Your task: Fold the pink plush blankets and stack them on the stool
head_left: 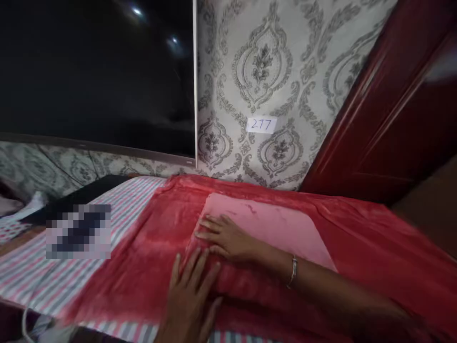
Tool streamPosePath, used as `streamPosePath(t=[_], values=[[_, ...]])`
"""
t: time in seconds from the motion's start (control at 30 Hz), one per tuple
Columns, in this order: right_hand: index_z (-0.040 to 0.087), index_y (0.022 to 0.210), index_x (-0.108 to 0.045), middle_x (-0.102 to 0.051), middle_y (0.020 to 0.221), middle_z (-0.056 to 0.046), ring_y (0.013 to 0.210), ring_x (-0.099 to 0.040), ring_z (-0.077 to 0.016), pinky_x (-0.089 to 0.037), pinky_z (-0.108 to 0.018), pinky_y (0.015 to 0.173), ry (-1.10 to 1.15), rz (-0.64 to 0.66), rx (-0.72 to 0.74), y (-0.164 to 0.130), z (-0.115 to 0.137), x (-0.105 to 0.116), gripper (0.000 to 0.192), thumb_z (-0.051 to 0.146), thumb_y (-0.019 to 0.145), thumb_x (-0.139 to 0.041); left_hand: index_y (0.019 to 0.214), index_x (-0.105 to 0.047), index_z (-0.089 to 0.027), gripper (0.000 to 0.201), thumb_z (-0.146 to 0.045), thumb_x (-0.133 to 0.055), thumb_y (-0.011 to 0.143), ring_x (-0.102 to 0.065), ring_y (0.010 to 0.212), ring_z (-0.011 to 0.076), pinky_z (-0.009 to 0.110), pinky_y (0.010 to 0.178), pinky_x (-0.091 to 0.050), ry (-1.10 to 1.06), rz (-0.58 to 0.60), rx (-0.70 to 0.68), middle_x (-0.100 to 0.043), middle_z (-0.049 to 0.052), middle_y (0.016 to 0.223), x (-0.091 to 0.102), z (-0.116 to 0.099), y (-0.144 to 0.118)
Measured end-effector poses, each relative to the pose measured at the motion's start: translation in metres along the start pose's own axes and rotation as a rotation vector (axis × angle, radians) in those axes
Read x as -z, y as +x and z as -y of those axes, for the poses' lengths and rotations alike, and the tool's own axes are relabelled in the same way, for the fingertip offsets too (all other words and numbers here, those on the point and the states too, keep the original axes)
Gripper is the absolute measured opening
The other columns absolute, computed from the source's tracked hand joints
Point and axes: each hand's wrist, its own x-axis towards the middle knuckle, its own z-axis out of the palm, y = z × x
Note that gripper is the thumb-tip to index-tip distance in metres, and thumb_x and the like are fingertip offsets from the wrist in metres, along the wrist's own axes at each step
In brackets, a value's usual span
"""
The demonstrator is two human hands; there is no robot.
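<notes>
A red plush cloth, perhaps a blanket or garment, lies spread over a striped cover. On it shows a lighter pink area with a few darker red marks. My right hand, a bracelet on its wrist, rests flat at the left edge of the pink area with fingers stretched out. Closer to me, my left hand lies on the red cloth, fingers spread and pointing away from me. Neither hand grips anything.
The striped cover shows to the left, bearing a pixelated dark object; a white cable lies nearby. Behind stand a large black screen and a patterned wall with a paper label. Dark red wood borders the right.
</notes>
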Motion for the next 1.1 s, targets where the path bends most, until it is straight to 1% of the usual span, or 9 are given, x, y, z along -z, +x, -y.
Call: streamPosePath(t=[0.1,0.23,0.37,0.5,0.6,0.77,0.93,1.0,1.1], values=[[0.031,0.158,-0.032,-0.022,0.168,-0.007,0.156,-0.010,-0.0276,-0.009,-0.067,0.120,-0.001,0.017,-0.038,0.006,-0.009,0.001,0.059,0.055,0.104,-0.038,0.155,-0.038,-0.023,0.075,-0.028,-0.064,0.084,-0.017,0.154,0.0401,0.062,0.115,-0.032,-0.022,0.058,0.061,-0.029,0.017,0.165,-0.012,-0.002,-0.012],[0.032,0.159,-0.030,-0.022,0.168,-0.007,0.156,-0.009,-0.0286,-0.005,-0.065,0.120,-0.025,0.017,-0.142,0.024,-0.035,0.004,0.065,0.063,0.101,-0.036,0.157,-0.035,-0.025,0.077,-0.026,-0.062,0.085,-0.023,0.152,0.0406,0.058,0.103,-0.049,-0.049,0.074,0.069,-0.027,0.016,0.166,-0.021,0.000,-0.022],[0.031,0.159,-0.030,-0.018,0.169,-0.005,0.156,-0.006,-0.0282,-0.006,-0.063,0.122,-0.030,0.024,-0.275,0.047,-0.073,0.008,0.064,0.061,0.102,-0.035,0.156,-0.036,-0.025,0.076,-0.027,-0.062,0.085,-0.027,0.151,0.0408,0.058,0.101,-0.052,-0.086,0.054,0.039,-0.027,0.015,0.166,-0.026,0.002,-0.025],[0.034,0.160,-0.023,-0.015,0.169,-0.002,0.156,-0.010,-0.0290,-0.013,-0.066,0.120,0.088,0.038,-0.460,0.062,-0.104,0.008,0.062,0.059,0.104,-0.028,0.156,-0.036,-0.031,0.078,-0.023,-0.062,0.082,-0.031,0.149,0.0404,0.061,0.104,-0.048,-0.129,0.059,0.143,-0.026,0.010,0.167,-0.035,-0.004,-0.029],[0.032,0.161,-0.024,-0.019,0.169,-0.001,0.155,-0.014,-0.0286,-0.016,-0.063,0.122,0.153,0.021,-0.523,0.065,-0.116,0.004,0.062,0.057,0.104,-0.024,0.154,-0.038,-0.033,0.078,-0.024,-0.065,0.082,-0.032,0.149,0.0403,0.061,0.107,-0.046,-0.146,0.056,0.176,-0.028,0.009,0.166,-0.042,-0.008,-0.033],[0.032,0.160,-0.027,-0.024,0.167,0.000,0.155,-0.017,-0.0270,-0.017,-0.060,0.123,0.180,-0.045,-0.539,0.063,-0.120,-0.005,0.061,0.056,0.104,-0.025,0.154,-0.039,-0.033,0.079,-0.025,-0.066,0.080,-0.033,0.148,0.0412,0.062,0.106,-0.046,-0.131,0.071,0.166,-0.031,0.010,0.165,-0.046,-0.009,-0.036],[0.031,0.159,-0.029,-0.030,0.165,-0.001,0.153,-0.024,-0.0227,-0.023,-0.053,0.122,0.125,-0.083,-0.533,0.063,-0.115,-0.004,0.059,0.052,0.105,-0.027,0.154,-0.039,-0.029,0.078,-0.023,-0.063,0.080,-0.034,0.147,0.0419,0.062,0.102,-0.050,-0.125,0.077,0.118,-0.031,0.013,0.165,-0.038,-0.004,-0.031],[0.027,0.160,-0.029,-0.029,0.165,-0.006,0.153,-0.026,-0.0254,-0.022,-0.055,0.122,0.098,-0.092,-0.557,0.065,-0.108,0.001,0.059,0.049,0.105,-0.030,0.154,-0.040,-0.027,0.076,-0.024,-0.062,0.081,-0.032,0.148,0.0424,0.062,0.101,-0.050,-0.130,0.066,0.098,-0.030,0.014,0.165,-0.033,-0.001,-0.029],[0.023,0.161,-0.025,-0.022,0.167,-0.012,0.154,-0.018,-0.0317,-0.012,-0.062,0.121,0.050,-0.131,-0.600,0.068,-0.087,0.013,0.063,0.045,0.103,-0.038,0.154,-0.041,-0.026,0.072,-0.024,-0.060,0.084,-0.028,0.150,0.0410,0.061,0.104,-0.049,-0.148,0.063,0.105,-0.029,0.013,0.166,-0.024,0.001,-0.024]])
